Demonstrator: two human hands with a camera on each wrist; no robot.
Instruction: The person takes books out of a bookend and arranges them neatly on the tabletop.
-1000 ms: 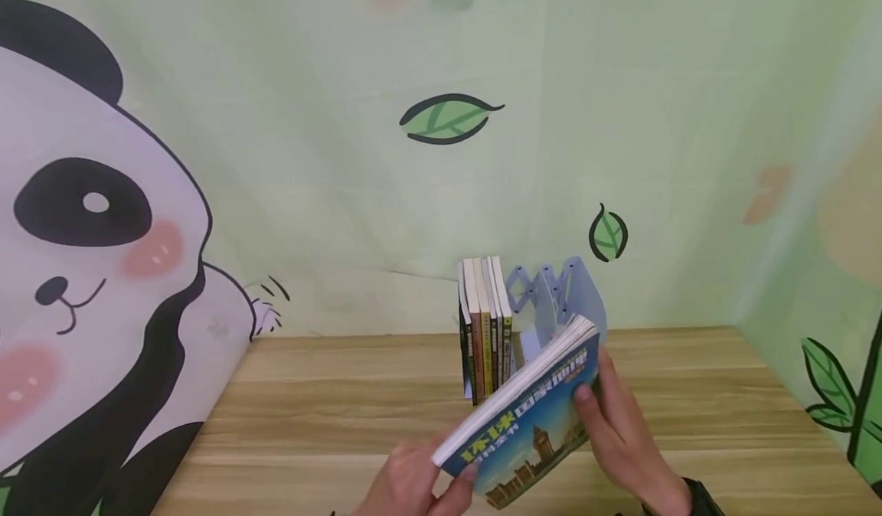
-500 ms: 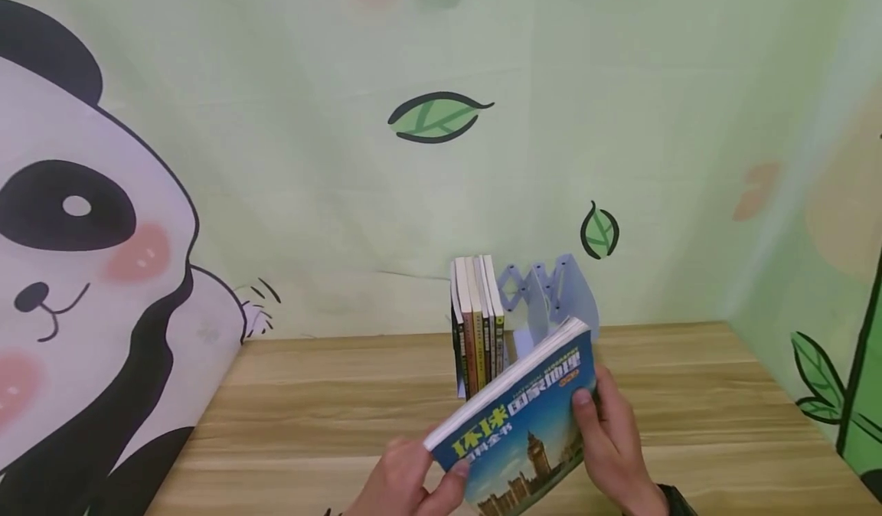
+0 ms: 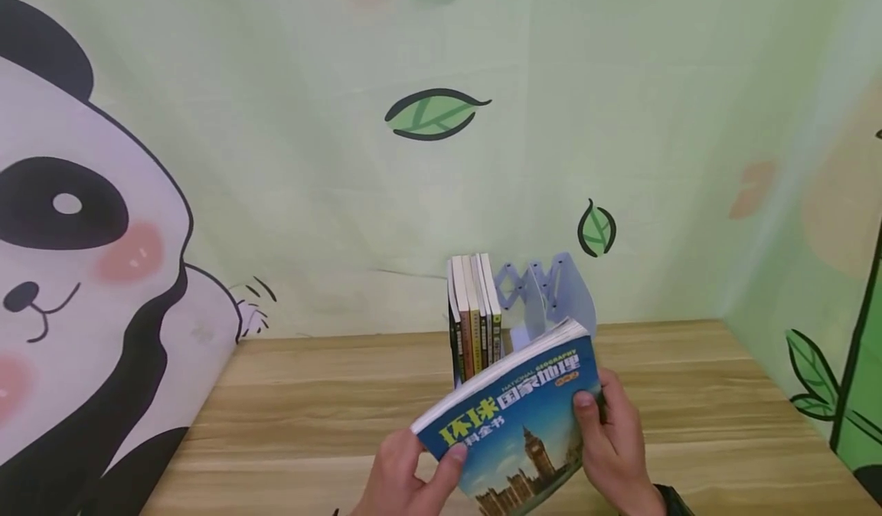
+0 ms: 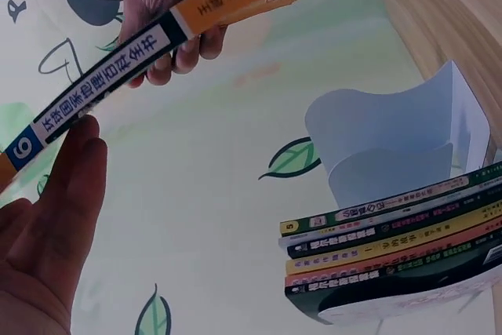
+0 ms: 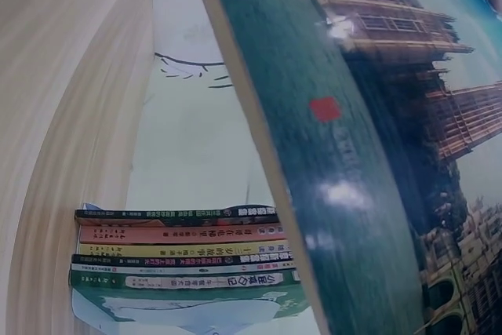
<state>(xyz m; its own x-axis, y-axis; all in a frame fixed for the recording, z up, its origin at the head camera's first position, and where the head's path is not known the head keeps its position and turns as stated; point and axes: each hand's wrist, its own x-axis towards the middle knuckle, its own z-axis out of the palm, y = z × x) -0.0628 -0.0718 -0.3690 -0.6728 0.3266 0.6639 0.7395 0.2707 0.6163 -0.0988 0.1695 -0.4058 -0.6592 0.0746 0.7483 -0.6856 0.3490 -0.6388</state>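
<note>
The left hand (image 3: 406,476) pinches one end of a blue-covered book (image 3: 520,432), which tilts between both hands. Beyond them, upright books (image 3: 475,309) stand beside a pale-blue rack (image 3: 573,295); the right hand (image 3: 618,451) grips the opposite end.

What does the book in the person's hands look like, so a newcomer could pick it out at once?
At the back of the wood-grain table, a row of upright books stands left of pale blue panels. Nearer the camera, the left hand and right hand hold the book at a slant. It shows a blue front with a clock tower; the upright ones show mostly spines.
</note>
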